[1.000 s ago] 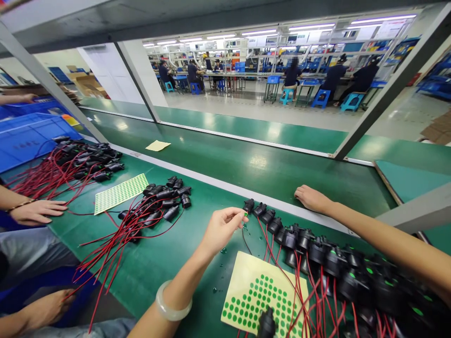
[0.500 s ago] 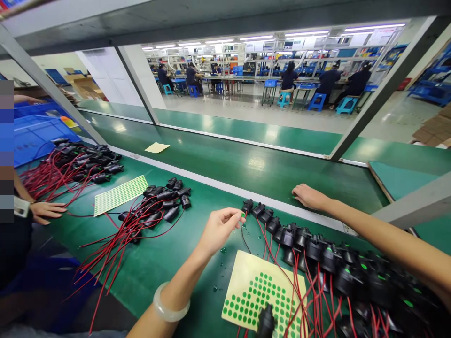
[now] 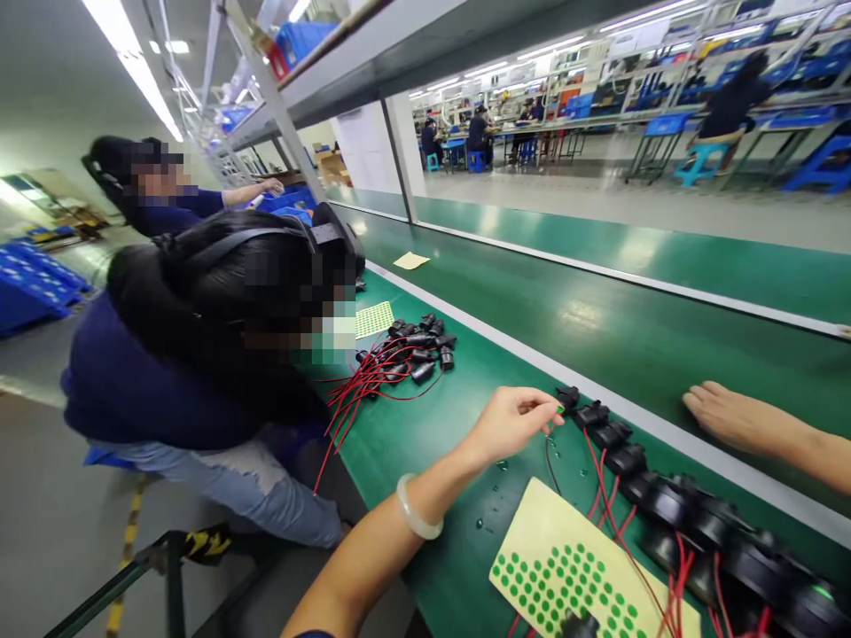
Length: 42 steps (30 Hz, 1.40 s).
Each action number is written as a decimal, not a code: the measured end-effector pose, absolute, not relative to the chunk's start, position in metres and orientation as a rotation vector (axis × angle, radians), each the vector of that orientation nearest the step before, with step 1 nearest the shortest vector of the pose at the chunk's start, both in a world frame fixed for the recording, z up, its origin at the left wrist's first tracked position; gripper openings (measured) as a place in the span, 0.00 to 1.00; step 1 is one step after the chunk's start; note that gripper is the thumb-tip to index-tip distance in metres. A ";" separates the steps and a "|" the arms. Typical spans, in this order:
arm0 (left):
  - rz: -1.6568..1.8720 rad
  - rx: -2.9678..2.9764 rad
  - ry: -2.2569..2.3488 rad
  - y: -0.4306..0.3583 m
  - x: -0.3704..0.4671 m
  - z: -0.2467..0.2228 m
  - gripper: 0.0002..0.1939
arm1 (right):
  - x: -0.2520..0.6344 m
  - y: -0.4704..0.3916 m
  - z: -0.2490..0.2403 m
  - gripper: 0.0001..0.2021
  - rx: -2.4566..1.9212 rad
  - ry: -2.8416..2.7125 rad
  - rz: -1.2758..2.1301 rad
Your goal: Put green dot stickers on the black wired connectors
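Note:
My left hand (image 3: 515,424), with a pale bangle on its wrist, pinches a small green dot sticker (image 3: 560,409) between thumb and fingertips. It is beside the far end of a row of black cylindrical parts (image 3: 612,434) with red wires. My right hand (image 3: 735,421) rests on the dark green belt beyond the pale rail, its fingers curled; whether anything is under them is hidden. A cream sheet of green dots (image 3: 532,523) lies nearer me, partly under red wires, with a black part (image 3: 580,626) on it.
A co-worker in dark blue (image 3: 160,354) bends over the table at left, another person behind. A pile of black wired parts (image 3: 422,350) and a second dot sheet (image 3: 374,320) lie near them. A yellow paper (image 3: 410,260) is on the belt; a metal post (image 3: 397,159) stands beyond.
The view has swung left, bringing the co-workers into sight. My left hand still pinches the green sticker by the row's end. My right hand stays over the belt.

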<state>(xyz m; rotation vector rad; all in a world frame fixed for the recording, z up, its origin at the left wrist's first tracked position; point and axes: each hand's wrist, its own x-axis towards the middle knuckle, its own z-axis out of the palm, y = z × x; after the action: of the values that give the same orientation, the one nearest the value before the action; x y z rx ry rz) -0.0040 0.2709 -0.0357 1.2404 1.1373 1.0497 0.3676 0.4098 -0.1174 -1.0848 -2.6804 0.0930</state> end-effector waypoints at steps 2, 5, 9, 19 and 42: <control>1.057 1.240 1.127 0.268 -0.006 -0.036 0.07 | 0.370 0.404 -0.113 0.10 -1.082 -2.752 0.137; 1.060 1.251 1.101 0.267 -0.011 -0.038 0.08 | 0.369 0.395 -0.102 0.11 -1.187 -2.766 0.177; 1.065 1.241 1.081 0.275 -0.010 -0.043 0.10 | 0.350 0.382 -0.073 0.12 -1.313 -2.675 0.233; 1.074 1.197 1.019 0.267 0.028 -0.031 0.10 | 0.229 0.286 0.017 0.08 -0.926 -2.578 0.445; 1.106 1.203 1.179 0.263 -0.004 -0.036 0.21 | 0.209 0.292 -0.001 0.04 -0.778 -2.314 0.161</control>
<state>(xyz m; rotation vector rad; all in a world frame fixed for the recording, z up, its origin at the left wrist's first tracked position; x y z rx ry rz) -0.0038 0.2631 -0.0359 1.2025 1.1790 1.1058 0.2087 0.2917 -0.0012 -0.7776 -2.3137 0.1606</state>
